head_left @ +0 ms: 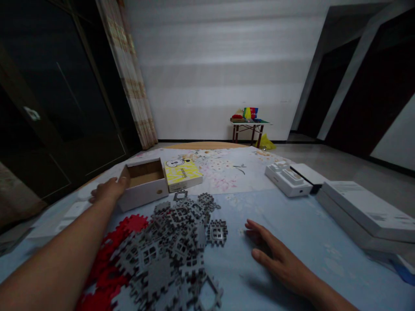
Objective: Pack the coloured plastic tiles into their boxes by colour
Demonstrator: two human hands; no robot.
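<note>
At the left, my left hand (109,188) is at the near left side of an open white cardboard box (142,199), with its fingers curled at the box's wall. The box's brown inside shows and holds nothing I can see. My right hand (278,258) hovers low over the cloth at the right, fingers apart and holding nothing. Between my hands lies a heap of grey plastic interlocking building pieces (175,242), some square with window grids. Red interlocking pieces (112,255) lie along its left edge. The grey windowed piece (217,233) at the heap's right side is nearest my right hand.
A yellow and white box (183,174) with a cartoon face stands against the open box. White boxes (287,178) and a larger white box stack (369,211) line the right side. Floral cloth (223,166) covers the table. Beyond stands a small folding table (251,123).
</note>
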